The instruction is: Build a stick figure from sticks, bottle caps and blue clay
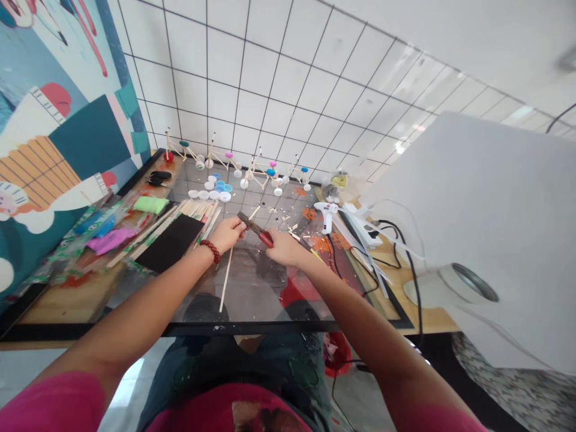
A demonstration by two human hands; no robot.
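My right hand (285, 248) is closed round the red handles of a pair of pliers (254, 225). The dark jaws point up and left, right beside the fingertips of my left hand (227, 233). That hand pinches a thin pale wooden stick (254, 213), whose far end shows past the jaws. Below my left hand another length of pale stick (226, 281) runs toward the table's near edge. Whether both lengths are one stick I cannot tell, since my fingers cover the middle. White bottle caps (203, 195) lie beyond my left hand.
Several small stick models with wheels (270, 173) stand along the tiled wall. Left lie a black sheet (170, 243), wooden sticks (198, 207) and clay packs (150, 204). Right are a glue gun (327, 215), its cable, a power strip (366, 231) and scattered scraps (294, 229).
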